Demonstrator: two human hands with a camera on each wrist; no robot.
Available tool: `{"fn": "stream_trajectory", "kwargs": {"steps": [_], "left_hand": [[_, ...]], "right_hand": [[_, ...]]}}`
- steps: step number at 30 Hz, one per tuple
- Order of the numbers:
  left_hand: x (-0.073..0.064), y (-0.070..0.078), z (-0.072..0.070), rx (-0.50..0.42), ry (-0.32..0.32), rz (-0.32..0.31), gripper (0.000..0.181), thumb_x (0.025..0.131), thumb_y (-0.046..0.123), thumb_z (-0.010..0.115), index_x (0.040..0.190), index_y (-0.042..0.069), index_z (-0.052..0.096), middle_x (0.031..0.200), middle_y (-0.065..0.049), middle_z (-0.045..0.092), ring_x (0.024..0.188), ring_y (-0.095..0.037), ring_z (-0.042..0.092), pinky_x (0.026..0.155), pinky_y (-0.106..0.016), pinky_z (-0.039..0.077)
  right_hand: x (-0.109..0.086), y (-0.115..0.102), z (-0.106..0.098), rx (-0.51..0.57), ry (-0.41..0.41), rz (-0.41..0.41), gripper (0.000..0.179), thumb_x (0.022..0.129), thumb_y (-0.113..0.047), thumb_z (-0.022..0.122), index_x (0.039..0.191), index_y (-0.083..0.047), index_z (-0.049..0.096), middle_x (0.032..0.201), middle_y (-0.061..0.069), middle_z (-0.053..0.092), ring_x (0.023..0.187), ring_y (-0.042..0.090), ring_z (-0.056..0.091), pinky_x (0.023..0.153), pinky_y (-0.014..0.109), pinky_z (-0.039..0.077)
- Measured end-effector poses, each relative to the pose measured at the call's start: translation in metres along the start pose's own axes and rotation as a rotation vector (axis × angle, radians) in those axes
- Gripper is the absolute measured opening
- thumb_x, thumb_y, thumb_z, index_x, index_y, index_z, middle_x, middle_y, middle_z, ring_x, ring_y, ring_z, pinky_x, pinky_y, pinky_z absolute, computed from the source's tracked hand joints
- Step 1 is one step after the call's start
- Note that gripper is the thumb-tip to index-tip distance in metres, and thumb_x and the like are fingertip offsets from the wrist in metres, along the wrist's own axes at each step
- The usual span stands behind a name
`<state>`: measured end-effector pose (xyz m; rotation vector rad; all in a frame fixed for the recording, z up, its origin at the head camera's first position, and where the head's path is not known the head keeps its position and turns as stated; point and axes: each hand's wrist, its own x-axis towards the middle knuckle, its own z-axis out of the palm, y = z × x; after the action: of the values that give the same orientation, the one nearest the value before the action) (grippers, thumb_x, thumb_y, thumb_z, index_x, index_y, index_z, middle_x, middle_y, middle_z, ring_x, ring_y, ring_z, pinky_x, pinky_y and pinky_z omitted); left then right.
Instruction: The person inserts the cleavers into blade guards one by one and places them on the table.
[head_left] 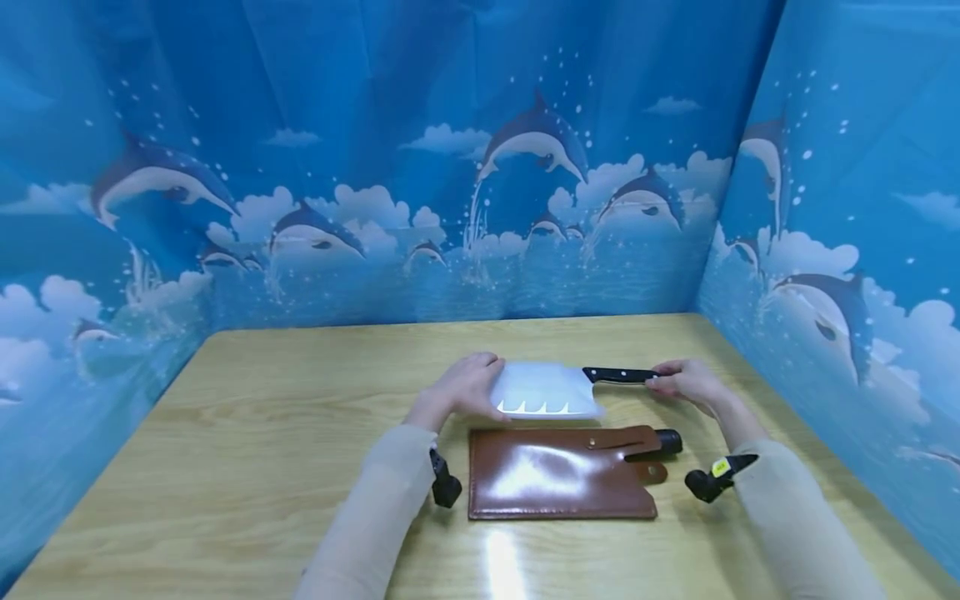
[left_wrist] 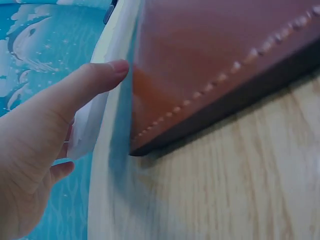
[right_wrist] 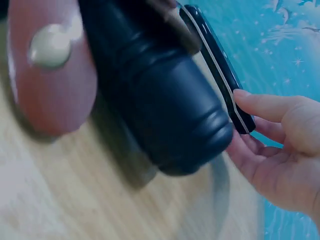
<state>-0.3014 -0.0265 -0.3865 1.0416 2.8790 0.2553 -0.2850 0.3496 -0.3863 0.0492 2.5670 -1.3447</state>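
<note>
A cleaver with a black riveted handle (head_left: 618, 376) lies crosswise between my hands, its blade inside a whitish translucent blade cover (head_left: 540, 387) with a toothed pattern along its near side. My left hand (head_left: 471, 385) grips the cover's left end, thumb on the near side; the left wrist view shows the cover (left_wrist: 90, 127) between thumb and fingers. At the other end, my right hand (head_left: 688, 387) pinches the tip of the cleaver's handle (right_wrist: 217, 65). Nearer to me lies a brown leather sheath (head_left: 555, 479), with a black ridged handle (right_wrist: 175, 100) sticking out of its right end.
A wooden table (head_left: 262, 433) bears these things. Blue dolphin-print curtains (head_left: 420, 167) stand along its back and right sides. A snap strap (right_wrist: 55, 95) projects from the sheath's right end. Each wrist carries a small black camera (head_left: 446, 483).
</note>
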Motion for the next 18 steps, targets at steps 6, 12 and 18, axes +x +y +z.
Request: {"fn": "stream_trajectory", "kwargs": {"steps": [6, 12, 18], "left_hand": [[-0.001, 0.0, 0.007, -0.017, -0.064, -0.034, 0.102, 0.069, 0.058, 0.07, 0.143, 0.002, 0.03, 0.146, -0.015, 0.032, 0.134, -0.027, 0.028, 0.11, -0.037, 0.021], [-0.003, -0.003, 0.014, -0.075, -0.123, -0.097, 0.101, 0.07, 0.062, 0.067, 0.145, 0.007, 0.029, 0.148, -0.011, 0.028, 0.136, -0.025, 0.024, 0.11, -0.037, 0.02], [-0.005, -0.003, 0.015, -0.11, -0.147, -0.127, 0.101, 0.071, 0.064, 0.065, 0.146, 0.01, 0.027, 0.15, -0.01, 0.025, 0.137, -0.025, 0.022, 0.11, -0.039, 0.02]], "right_hand": [[-0.001, 0.007, 0.008, -0.114, 0.016, -0.01, 0.055, 0.086, -0.015, 0.065, 0.125, 0.018, 0.044, 0.109, 0.024, 0.057, 0.074, 0.013, 0.06, 0.067, 0.029, 0.051], [0.003, 0.01, 0.013, -0.177, 0.038, -0.02, 0.051, 0.086, -0.013, 0.063, 0.122, 0.019, 0.045, 0.1, 0.021, 0.061, 0.075, 0.011, 0.058, 0.07, 0.029, 0.048], [0.003, 0.012, 0.013, -0.165, 0.041, -0.042, 0.047, 0.088, -0.009, 0.06, 0.121, 0.02, 0.045, 0.102, 0.023, 0.06, 0.078, 0.012, 0.058, 0.071, 0.029, 0.049]]}}
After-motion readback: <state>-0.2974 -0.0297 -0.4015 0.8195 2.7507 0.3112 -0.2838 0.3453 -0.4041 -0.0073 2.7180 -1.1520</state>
